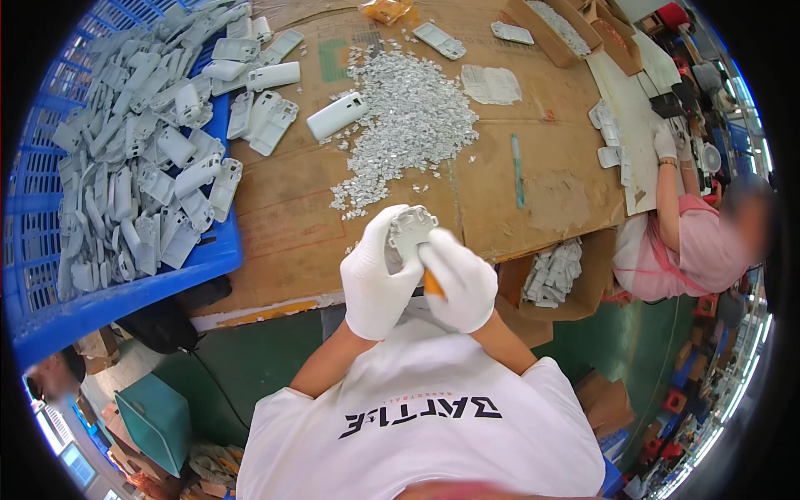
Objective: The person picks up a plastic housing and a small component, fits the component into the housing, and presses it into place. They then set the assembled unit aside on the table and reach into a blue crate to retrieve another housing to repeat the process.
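Observation:
Above the table's near edge, my left hand (pixel 378 279) in a white knit glove holds a light grey plastic phone cover (pixel 409 228), its ribbed inner side showing. My right hand (pixel 460 282), also gloved and slightly blurred, is closed with its fingertips against the cover's right side. An orange object (pixel 432 283) shows under the right palm; most of it is hidden, so its kind cannot be made out. Just beyond my hands spreads a heap of small silvery-grey pieces (pixel 408 121). A white phone cover (pixel 337 116) lies at the heap's left edge.
A blue crate (pixel 218 260) full of phone covers (pixel 158 158) stands at left. A teal pen-like stick (pixel 517 171) and a paper scrap (pixel 492 84) lie on the cardboard-covered table (pixel 333 242). A carton (pixel 593 283) of grey parts sits at the right edge; beyond it works another person (pixel 696 237).

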Demonstrator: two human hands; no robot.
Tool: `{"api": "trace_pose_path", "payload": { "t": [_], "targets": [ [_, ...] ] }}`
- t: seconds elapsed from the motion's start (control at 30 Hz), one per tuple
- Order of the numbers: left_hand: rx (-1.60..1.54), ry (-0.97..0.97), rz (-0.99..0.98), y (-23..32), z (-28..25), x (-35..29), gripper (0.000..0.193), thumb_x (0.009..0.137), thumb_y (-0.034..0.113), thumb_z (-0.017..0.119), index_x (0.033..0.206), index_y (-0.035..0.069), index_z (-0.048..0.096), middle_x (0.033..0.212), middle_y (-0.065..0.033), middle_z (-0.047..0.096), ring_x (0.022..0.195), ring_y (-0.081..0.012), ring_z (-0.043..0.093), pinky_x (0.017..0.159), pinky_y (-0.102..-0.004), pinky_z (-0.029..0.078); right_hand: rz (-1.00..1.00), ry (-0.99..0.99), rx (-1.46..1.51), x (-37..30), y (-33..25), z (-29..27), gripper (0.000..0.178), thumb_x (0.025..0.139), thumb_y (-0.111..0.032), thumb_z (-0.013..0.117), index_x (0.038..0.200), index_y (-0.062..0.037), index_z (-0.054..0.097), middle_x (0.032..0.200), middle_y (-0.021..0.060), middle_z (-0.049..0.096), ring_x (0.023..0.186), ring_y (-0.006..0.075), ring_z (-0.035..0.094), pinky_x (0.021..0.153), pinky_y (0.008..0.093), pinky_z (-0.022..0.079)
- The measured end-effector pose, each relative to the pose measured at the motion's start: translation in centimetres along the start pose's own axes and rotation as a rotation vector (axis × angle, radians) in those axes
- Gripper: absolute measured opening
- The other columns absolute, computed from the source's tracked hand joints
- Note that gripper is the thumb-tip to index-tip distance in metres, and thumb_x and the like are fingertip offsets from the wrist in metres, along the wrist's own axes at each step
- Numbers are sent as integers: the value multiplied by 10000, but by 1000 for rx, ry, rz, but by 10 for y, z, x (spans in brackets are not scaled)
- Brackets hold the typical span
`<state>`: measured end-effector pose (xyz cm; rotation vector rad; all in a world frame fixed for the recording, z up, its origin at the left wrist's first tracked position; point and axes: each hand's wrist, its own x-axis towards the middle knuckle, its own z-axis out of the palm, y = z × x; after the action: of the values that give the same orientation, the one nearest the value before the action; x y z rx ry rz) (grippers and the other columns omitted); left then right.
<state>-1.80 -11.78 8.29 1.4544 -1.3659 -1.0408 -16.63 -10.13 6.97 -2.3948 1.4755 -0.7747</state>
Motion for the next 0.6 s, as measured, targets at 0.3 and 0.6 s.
{"api": "trace_pose_path", "payload": {
  "t": [0.3,0.6],
  "targets": [
    [76,-199,61,7,5,30,560,877,62,640,1405,-59,497,1235,-207,664,1096,-219,670,929,-331,520,-65,160,-45,-17,70,15,388,798,-55,698,1182,-2,666,1178,174,674,930,292,696,748,348,584],
    [1057,32,430,-77,-23,180,590,767,182,787,1303,107,551,1155,-128,620,1087,-331,613,926,-436,515,466,215,-1074,50,331,-90,174,883,-107,606,1055,-86,611,1034,102,621,917,280,640,781,394,542]
  ]
}}
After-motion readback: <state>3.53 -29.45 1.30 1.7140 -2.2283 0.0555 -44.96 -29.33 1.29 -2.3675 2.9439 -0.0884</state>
